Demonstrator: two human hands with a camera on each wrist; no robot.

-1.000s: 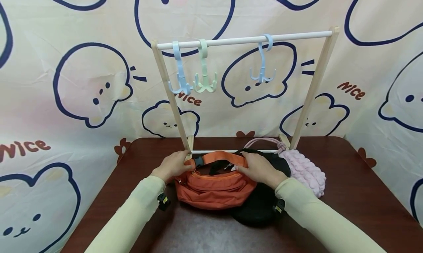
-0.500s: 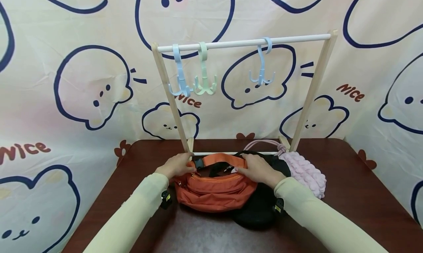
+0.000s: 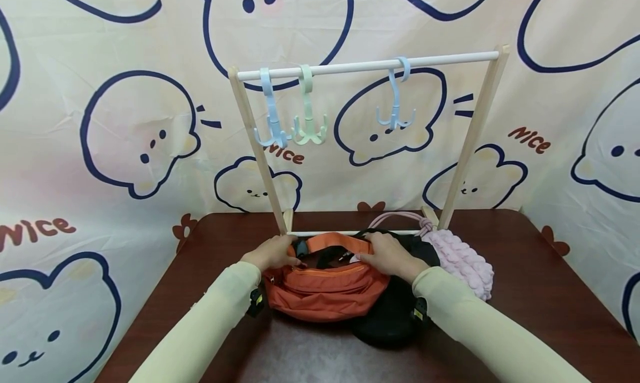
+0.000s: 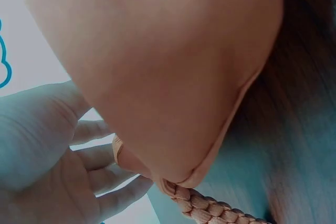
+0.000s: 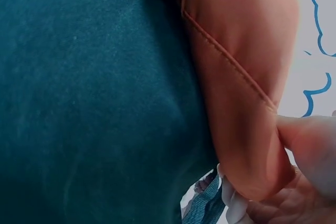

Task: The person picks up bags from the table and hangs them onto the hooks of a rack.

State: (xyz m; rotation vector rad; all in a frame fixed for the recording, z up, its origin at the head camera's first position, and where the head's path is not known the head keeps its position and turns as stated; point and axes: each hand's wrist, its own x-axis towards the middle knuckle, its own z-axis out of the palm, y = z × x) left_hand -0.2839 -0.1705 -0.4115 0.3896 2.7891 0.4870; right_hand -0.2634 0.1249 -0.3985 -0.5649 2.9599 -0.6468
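An orange waist bag (image 3: 325,294) lies on the table with its strap (image 3: 335,240) and a dark buckle (image 3: 301,248) on top. My left hand (image 3: 272,253) holds its left end, thumb over the top edge and fingers behind. In the left wrist view my left hand (image 4: 47,156) reaches past the bag's end (image 4: 168,77), near a braided strap (image 4: 210,209). My right hand (image 3: 392,255) grips the bag's right end; in the right wrist view, thumb and fingers lie around that corner (image 5: 247,129). A black bag (image 3: 390,322) lies partly underneath.
A pale pink puffy bag (image 3: 462,263) with a knotted cord handle lies at the right. Behind stands a wooden rack with a white bar (image 3: 350,67). Two light blue hooks (image 3: 274,124) (image 3: 395,110) and a green hook (image 3: 309,122) hang from it.
My left hand has shifted slightly right and down, its thumb now farther over the orange waist bag's edge beside the buckle. My right hand has stayed almost still.
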